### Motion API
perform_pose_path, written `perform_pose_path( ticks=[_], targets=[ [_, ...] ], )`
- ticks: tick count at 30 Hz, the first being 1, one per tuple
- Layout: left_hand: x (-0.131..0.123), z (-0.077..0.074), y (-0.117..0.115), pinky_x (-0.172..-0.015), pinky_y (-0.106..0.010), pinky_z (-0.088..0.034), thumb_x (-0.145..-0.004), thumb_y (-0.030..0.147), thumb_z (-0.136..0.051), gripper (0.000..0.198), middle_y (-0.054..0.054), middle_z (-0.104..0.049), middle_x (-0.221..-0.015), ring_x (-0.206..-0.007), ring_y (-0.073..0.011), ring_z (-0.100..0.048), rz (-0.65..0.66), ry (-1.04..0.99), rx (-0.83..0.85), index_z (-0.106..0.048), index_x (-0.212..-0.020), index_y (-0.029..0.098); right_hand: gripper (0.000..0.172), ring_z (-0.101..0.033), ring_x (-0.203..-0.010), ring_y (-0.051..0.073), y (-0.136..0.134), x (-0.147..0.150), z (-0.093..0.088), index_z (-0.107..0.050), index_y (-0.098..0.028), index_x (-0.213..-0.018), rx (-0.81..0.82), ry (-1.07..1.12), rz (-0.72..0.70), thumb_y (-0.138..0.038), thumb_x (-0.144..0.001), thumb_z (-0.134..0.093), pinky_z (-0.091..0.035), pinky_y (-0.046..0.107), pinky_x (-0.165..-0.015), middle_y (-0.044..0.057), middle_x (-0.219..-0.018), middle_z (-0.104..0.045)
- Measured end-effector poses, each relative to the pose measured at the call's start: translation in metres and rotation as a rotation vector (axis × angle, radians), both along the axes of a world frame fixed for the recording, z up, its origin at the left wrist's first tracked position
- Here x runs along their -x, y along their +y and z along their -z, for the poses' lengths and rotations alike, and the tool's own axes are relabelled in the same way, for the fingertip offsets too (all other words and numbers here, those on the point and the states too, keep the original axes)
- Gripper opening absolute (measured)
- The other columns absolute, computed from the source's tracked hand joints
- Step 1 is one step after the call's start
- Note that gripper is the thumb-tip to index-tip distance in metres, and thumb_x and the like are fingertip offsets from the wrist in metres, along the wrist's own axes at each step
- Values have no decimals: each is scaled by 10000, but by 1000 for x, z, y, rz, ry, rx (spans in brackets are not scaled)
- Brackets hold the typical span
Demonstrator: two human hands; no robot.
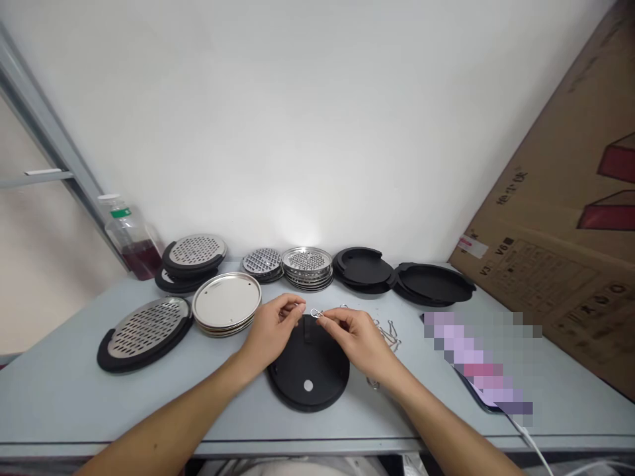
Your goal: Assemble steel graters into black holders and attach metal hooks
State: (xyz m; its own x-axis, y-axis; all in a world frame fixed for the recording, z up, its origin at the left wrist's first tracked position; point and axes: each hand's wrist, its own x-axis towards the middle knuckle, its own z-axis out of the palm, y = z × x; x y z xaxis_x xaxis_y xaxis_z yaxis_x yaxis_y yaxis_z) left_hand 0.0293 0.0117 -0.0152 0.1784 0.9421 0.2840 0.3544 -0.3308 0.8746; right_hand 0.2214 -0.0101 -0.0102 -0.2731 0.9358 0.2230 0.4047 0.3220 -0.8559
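Note:
A round black plastic base [317, 367] with a light round dot near its front lies on the table below my hands. My right hand [354, 330] pinches a small bent wire clip [316, 313] over the base's far edge. Just left of the clip, my left hand [278, 324] has thumb and fingertips pressed together; whatever they may hold is too small to make out. Several loose wire clips [391, 336] lie on the table beyond and under my right hand.
A grater disc in a black holder [149, 327] and stacked metal plates [227, 301] stand left. Along the wall are grater discs [307, 259] and black bases [364, 268]. A bottle of dark liquid [141, 254], a cabled phone [476, 367] and a cardboard box [555, 264] flank them.

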Motion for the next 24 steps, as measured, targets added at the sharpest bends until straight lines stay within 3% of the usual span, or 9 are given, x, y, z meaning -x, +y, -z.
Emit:
perform_pose_path(
  ticks=[3, 6, 10, 12, 14, 17, 20, 24],
  targets=[
    [-1, -2, -2, -699, -258, -528, -931, 395, -580, 245, -9, -718, -788, -716, -158, -667, 76, -52, 64, -705, -913, 185, 398, -327, -578, 111, 0, 1, 1, -449, -192, -597, -3, -9, -12, -355, -958, -485, -267, 250, -553, -56, -581, -327],
    [-2, -3, -6, -757, -258, -540, -896, 348, -634, 184, -15, -744, -861, -795, -167, -688, 134, -72, 58, -725, -931, 193, 349, -369, -590, 115, -1, 3, 1, -545, -188, -643, -33, -36, -27, -342, -953, -503, -302, 250, -574, -50, -589, -399],
    [-3, -4, -8, -772, -264, -546, -862, 276, -676, 116, -19, -758, -880, -821, -175, -698, 97, -50, -9, -741, -919, 199, 246, -463, -603, 128, -3, 3, 2, -635, -192, -728, -15, -80, 16, -354, -906, -586, -357, 255, -582, -32, -623, -535],
    [-2, -5, -9, -768, -263, -539, -861, 255, -680, 97, -13, -757, -880, -815, -170, -693, 66, -14, -86, -747, -915, 210, 172, -528, -653, 147, -2, 2, 2, -641, -192, -803, -42, -88, 110, -357, -836, -678, -402, 262, -598, -9, -711, -605],
    [-2, -5, -9, -758, -257, -528, -865, 236, -682, 84, -3, -754, -870, -793, -159, -682, 61, 29, -177, -751, -910, 221, 209, -587, -768, 174, -2, 1, 2, -628, -194, -913, -114, -51, 170, -333, -789, -724, -456, 272, -644, 28, -863, -649],
    [-1, -6, -8, -747, -250, -519, -882, 218, -665, 89, 3, -753, -867, -778, -149, -672, 77, 44, -259, -749, -910, 227, 311, -625, -937, 193, 2, 1, 3, -607, -207, -1107, -143, 71, 63, -280, -814, -682, -517, 290, -743, 61, -1028, -667],
    [-1, -11, 0, -752, -256, -522, -891, 229, -651, 104, -3, -761, -893, -808, -158, -680, 77, 33, -259, -749, -924, 224, 287, -678, -847, 181, 11, 0, 0, -628, -193, -1137, -15, 169, -86, -279, -864, -611, -541, 318, -774, 46, -922, -705],
    [-1, -28, 12, -737, -265, -519, -874, 233, -653, 115, -10, -769, -895, -802, -168, -688, 82, 107, -221, -752, -929, 213, 165, -666, -695, 169, 29, -5, -16, -696, -164, -933, 35, 104, -50, -264, -857, -589, -534, 313, -692, 27, -750, -690]
  ],
)
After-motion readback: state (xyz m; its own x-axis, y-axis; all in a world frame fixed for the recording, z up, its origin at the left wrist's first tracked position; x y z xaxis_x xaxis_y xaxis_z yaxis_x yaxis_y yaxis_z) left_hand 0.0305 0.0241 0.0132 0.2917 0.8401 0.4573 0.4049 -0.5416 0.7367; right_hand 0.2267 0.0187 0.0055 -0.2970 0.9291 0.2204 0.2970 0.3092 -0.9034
